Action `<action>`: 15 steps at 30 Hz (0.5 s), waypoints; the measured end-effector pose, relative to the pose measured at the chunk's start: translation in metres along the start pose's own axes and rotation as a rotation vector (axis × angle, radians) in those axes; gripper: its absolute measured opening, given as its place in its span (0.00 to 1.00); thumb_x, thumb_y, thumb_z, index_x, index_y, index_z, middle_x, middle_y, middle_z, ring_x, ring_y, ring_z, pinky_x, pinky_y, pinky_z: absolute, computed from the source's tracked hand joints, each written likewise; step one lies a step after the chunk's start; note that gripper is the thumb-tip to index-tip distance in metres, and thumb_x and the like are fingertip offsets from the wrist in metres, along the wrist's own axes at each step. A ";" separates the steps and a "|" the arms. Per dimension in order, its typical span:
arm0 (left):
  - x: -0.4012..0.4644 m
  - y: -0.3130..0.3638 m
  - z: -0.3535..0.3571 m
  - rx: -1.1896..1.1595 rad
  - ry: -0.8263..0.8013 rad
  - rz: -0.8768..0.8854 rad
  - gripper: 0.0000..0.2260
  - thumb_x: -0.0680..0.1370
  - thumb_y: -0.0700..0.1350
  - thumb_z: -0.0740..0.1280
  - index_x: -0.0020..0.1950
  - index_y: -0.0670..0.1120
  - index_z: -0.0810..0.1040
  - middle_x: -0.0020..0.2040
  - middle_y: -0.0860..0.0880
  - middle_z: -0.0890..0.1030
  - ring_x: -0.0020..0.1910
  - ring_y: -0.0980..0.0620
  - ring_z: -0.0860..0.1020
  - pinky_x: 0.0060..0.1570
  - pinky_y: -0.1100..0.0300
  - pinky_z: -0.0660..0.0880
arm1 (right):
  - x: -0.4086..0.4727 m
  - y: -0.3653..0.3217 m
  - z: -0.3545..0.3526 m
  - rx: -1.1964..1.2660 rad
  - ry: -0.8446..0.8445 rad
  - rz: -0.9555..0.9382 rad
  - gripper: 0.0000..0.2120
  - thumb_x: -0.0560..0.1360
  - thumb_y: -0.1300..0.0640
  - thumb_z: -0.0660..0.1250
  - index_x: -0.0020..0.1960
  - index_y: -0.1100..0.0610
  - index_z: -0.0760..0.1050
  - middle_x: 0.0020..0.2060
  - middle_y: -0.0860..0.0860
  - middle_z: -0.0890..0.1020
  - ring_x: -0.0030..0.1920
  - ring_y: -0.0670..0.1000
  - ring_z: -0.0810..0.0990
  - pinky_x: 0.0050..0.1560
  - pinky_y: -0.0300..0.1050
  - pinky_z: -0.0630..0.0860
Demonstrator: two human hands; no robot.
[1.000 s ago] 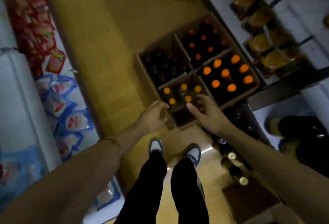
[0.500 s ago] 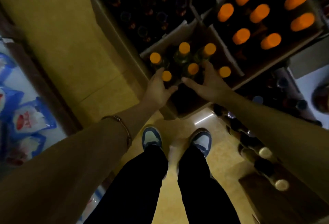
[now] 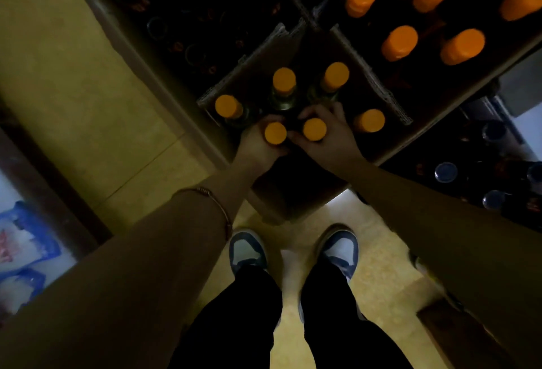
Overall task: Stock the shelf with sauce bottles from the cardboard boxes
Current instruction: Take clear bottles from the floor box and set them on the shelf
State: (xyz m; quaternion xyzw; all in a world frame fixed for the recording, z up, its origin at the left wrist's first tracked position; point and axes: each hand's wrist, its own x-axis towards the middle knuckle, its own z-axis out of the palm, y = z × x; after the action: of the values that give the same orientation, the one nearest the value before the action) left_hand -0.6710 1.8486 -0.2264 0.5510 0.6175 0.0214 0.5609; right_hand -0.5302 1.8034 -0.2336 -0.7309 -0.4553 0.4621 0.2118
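Each hand grips one sauce bottle by the neck in the near cardboard box (image 3: 390, 104): left hand (image 3: 258, 145) under one orange cap (image 3: 275, 133), right hand (image 3: 331, 137) under another (image 3: 314, 129). Likely glass, heavy, breakable; the necks look the surest hold.

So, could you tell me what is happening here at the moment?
A person stands over open cardboard boxes on the floor. The left hand grips one orange-capped bottle and the right hand grips the next bottle. Both are still in the box, with four more beside them.
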 end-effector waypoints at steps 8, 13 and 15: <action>0.028 -0.013 0.003 0.098 -0.100 -0.007 0.31 0.73 0.36 0.73 0.73 0.43 0.64 0.71 0.44 0.70 0.70 0.46 0.67 0.63 0.61 0.66 | 0.013 0.009 0.010 0.100 0.079 0.035 0.18 0.75 0.57 0.72 0.64 0.55 0.76 0.67 0.52 0.73 0.67 0.53 0.72 0.60 0.39 0.65; 0.012 -0.008 0.001 0.245 -0.076 0.101 0.27 0.73 0.38 0.73 0.70 0.43 0.70 0.69 0.45 0.73 0.69 0.46 0.69 0.62 0.63 0.64 | 0.000 0.000 0.001 0.108 0.062 0.068 0.16 0.74 0.61 0.72 0.61 0.61 0.78 0.63 0.55 0.78 0.65 0.55 0.74 0.60 0.40 0.67; -0.004 -0.002 -0.002 0.178 -0.095 0.111 0.25 0.72 0.38 0.74 0.67 0.46 0.73 0.63 0.50 0.75 0.65 0.52 0.71 0.57 0.69 0.65 | -0.016 -0.004 -0.006 0.088 0.077 0.095 0.15 0.74 0.60 0.72 0.60 0.60 0.79 0.59 0.56 0.81 0.63 0.55 0.76 0.57 0.37 0.66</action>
State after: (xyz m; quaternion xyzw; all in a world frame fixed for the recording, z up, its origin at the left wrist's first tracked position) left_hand -0.6747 1.8461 -0.2240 0.6323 0.5584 -0.0285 0.5363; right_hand -0.5297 1.7926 -0.2203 -0.7589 -0.3909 0.4628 0.2388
